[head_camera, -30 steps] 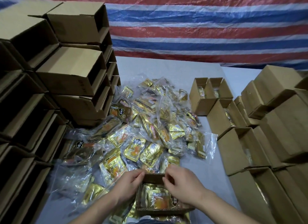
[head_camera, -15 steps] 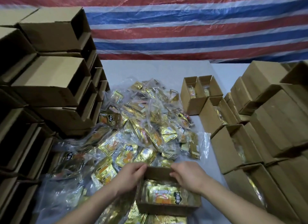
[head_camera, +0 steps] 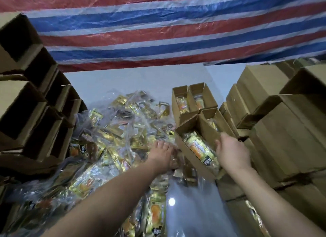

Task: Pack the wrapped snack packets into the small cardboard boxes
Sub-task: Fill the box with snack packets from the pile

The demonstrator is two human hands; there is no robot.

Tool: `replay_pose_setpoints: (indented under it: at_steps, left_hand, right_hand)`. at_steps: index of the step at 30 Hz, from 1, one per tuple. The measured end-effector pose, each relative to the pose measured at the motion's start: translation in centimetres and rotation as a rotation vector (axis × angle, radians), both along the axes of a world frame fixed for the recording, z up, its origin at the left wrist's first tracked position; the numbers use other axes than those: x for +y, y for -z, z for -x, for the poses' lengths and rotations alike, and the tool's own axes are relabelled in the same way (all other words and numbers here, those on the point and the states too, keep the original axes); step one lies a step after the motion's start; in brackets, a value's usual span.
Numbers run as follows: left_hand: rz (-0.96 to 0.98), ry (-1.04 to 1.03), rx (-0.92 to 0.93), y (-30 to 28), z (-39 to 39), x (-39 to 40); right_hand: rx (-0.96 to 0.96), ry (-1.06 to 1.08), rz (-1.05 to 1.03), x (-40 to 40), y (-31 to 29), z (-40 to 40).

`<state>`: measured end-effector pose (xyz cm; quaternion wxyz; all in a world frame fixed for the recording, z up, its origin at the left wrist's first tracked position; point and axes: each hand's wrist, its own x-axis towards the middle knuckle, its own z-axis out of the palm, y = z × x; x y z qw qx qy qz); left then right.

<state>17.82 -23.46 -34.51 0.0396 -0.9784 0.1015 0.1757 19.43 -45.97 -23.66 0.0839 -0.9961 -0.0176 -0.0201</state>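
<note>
Two bare forearms show, the left forearm and the right forearm; no sleeve covers either up to the frame edge; the left hand and right hand are ungloved; wrists and fingers carry nothing.

Left hand fingertips vanish among blurred snack packets; right hand's fingers hidden behind held box.

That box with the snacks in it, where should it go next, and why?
Probably down beside the filled open boxes on the right. The right hand holds the filled box tilted in the air, packets showing inside, just short of that row. The left hand is already out over the packet pile.
</note>
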Motion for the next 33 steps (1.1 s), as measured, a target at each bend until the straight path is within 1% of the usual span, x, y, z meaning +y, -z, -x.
replay_pose_setpoints:
  at_steps: [2, 4, 7, 10, 12, 16, 18, 20, 22, 27, 31, 33]
  left_hand:
    - [-0.078, 0.068, 0.036, 1.8, -1.5, -2.0]
    - [-0.113, 0.114, 0.058, 3.4, -2.9, -4.0]
    - [-0.151, 0.156, 0.093, 5.5, -4.7, -6.7]
    - [-0.268, 0.242, 0.15, 7.0, -5.9, -7.8]
    - [-0.269, 0.205, 0.174, 7.7, -6.7, -8.1]
    - [-0.168, 0.104, 0.271, 8.3, -6.8, -6.5]
    - [-0.108, 0.079, 0.259, 8.1, -6.2, -5.2]
    - [-0.102, 0.073, 0.242, 7.8, -5.3, -3.8]
    - [-0.128, 0.078, 0.244, 7.4, -4.7, -3.3]
    - [-0.23, 0.103, 0.237, 7.1, -4.0, -3.1]
    - [-0.324, 0.105, 0.213, 6.8, -3.2, -2.9]
    - [-0.355, 0.113, 0.201, 6.7, -2.9, -3.3]
  right_hand:
    - [0.014, 0.079, -0.026, -0.2, 0.4, -1.2]
    - [0.033, 0.13, -0.047, -0.1, 0.7, -2.1]
    - [0.064, 0.157, -0.055, 0.2, 1.4, -2.6]
    - [0.115, 0.182, -0.033, 0.3, 2.2, -2.8]
    - [0.135, 0.213, 0.006, 0.1, 2.4, -3.2]
    - [0.176, 0.227, 0.063, 1.0, 3.4, -4.7]
    - [0.203, 0.246, 0.06, 1.6, 4.0, -5.4]
    - [0.228, 0.255, 0.059, 2.4, 5.0, -6.0]
    - [0.234, 0.262, 0.042, 3.0, 5.9, -6.3]
    - [0.116, 0.285, 0.02, 4.4, 8.4, -5.9]
    - [0.084, 0.289, -0.022, 5.3, 9.9, -6.0]
    - [0.07, 0.274, 0.0, 5.3, 10.2, -6.4]
